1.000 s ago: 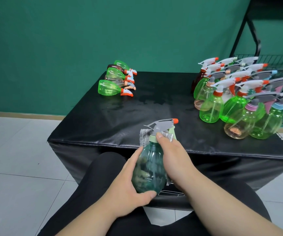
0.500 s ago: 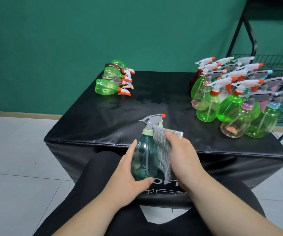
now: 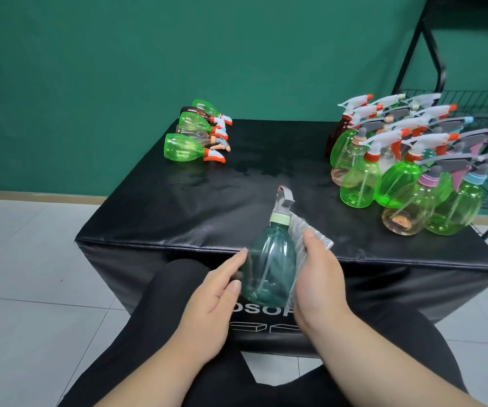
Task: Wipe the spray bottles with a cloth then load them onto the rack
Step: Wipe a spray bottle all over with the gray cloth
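head: right hand [image 3: 316, 277] presses cloth [image 3: 306, 230] against bottle [image 3: 269, 268]

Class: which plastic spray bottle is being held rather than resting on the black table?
The teal translucent spray bottle with a grey trigger: the left hand grips it, the right hand presses a grey cloth against it. No other is touched.
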